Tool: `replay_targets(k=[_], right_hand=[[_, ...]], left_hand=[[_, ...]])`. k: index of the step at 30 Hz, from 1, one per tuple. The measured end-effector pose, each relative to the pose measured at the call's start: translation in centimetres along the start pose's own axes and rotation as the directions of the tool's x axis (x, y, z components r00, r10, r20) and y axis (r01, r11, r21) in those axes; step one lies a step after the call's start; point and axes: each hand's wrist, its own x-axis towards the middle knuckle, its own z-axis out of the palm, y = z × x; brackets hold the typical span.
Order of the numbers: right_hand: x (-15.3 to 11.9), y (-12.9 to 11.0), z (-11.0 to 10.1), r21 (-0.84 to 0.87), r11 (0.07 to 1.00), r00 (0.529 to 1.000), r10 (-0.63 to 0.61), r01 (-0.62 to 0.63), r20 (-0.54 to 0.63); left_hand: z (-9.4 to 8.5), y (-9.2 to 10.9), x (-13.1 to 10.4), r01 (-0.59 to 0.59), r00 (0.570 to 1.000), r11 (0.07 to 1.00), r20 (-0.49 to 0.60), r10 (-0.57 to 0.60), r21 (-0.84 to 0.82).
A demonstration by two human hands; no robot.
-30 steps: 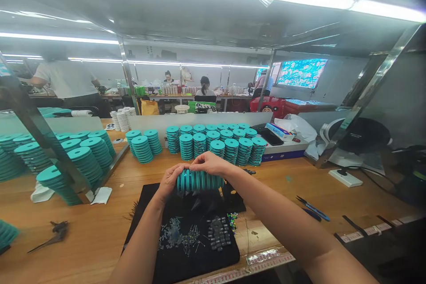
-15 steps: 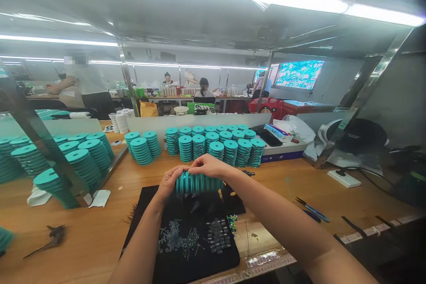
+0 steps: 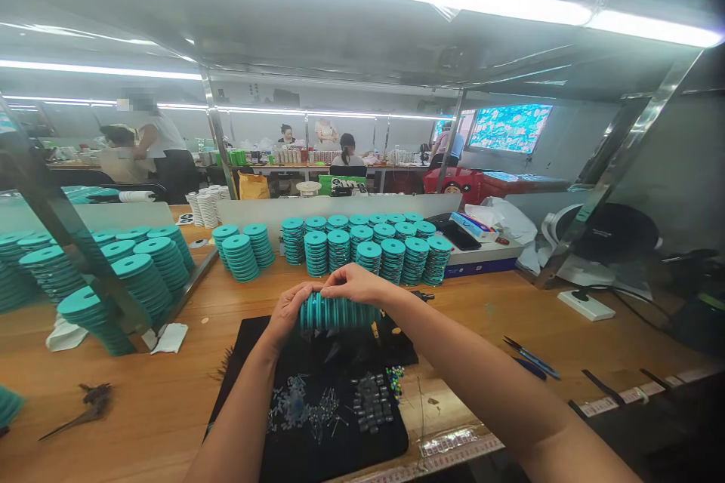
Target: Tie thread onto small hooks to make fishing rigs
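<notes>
A row of round teal foam spools lies on its side above a black mat. My left hand curls around its left end, fingers closed on the spools. Over the top edge, the fingertips of my right hand are pinched together, close to the left thumb; whatever they hold is too small or hidden to see. Small clear pieces, thin metal pins, dark cylindrical pieces and tiny coloured beads lie on or beside the mat below my hands.
Upright stacks of teal spools stand behind my hands, with more stacks beyond the metal post at left. Tweezers and a power strip lie to the right. A dark wispy bundle lies at left. Co-workers are in the background.
My hands and the spool row have hardly moved. In the left background, a standing person has shifted slightly right and lowered an arm.
</notes>
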Motion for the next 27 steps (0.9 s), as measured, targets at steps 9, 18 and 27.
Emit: replay_targets(k=[9, 18, 27], right_hand=[[0.1, 0.1, -0.4, -0.133, 0.991, 0.998, -0.004, 0.013, 0.063], [1.0, 0.0, -1.5, -0.277, 0.956, 0.972, -0.034, 0.100, 0.231], [0.5, -1.2, -0.7, -0.469, 0.861, 0.969, -0.098, 0.198, 0.228]], left_hand=[[-0.1, -0.1, 0.1, 0.009, 1.000, 1.000, 0.009, -0.009, 0.003], [-0.4, -0.5, 0.2, 0.044, 0.998, 0.999, 0.037, -0.043, -0.025], [-0.3, -0.5, 0.2, 0.066, 0.997, 0.996, 0.048, -0.063, -0.061]])
